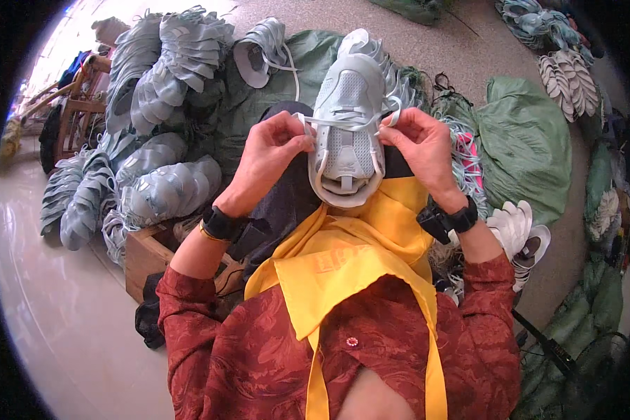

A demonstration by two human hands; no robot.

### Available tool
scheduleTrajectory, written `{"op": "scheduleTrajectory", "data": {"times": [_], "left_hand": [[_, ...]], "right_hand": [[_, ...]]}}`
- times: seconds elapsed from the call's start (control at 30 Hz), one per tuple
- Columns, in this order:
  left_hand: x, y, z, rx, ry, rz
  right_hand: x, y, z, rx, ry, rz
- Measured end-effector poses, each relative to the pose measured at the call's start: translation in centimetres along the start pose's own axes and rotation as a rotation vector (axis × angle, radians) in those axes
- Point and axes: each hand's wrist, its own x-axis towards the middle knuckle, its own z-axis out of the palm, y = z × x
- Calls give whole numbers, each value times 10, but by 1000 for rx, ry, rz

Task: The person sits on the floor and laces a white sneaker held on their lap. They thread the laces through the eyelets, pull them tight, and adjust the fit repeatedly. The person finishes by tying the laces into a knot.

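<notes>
A pale grey-green shoe upper (339, 157) rests on my lap in front of me, its toe pointing away and its collar toward me. A pale lace (339, 124) runs across its throat, and lower rows of eyelets show bare along both sides. My left hand (273, 150) pinches the lace's left end between thumb and fingers, close beside the upper. On the opposite side my right hand (423, 147) is closed in a pinch on the other end, where a loop of lace stands up.
Stacked grey-green uppers (168, 63) pile up at the left, beside a wooden box (147, 262). Green sacks (525, 147) lie ahead and to the right. White uppers (514, 227) sit by my right forearm. A yellow apron (350, 280) covers my lap.
</notes>
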Motion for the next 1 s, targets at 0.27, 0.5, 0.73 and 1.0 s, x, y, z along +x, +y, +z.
{"op": "scheduleTrajectory", "data": {"times": [0.27,0.5,0.73,1.0], "left_hand": [[5,-4,3,-71,42,79],[14,-14,9,-156,87,161],[11,-6,14,-143,80,169],[7,-4,22,86,157,221]], "right_hand": [[-4,-27,16,-624,7,-343],[4,-12,11,-323,4,-67],[0,-7,10,-267,25,-40],[0,-4,10,-256,41,-44]]}}
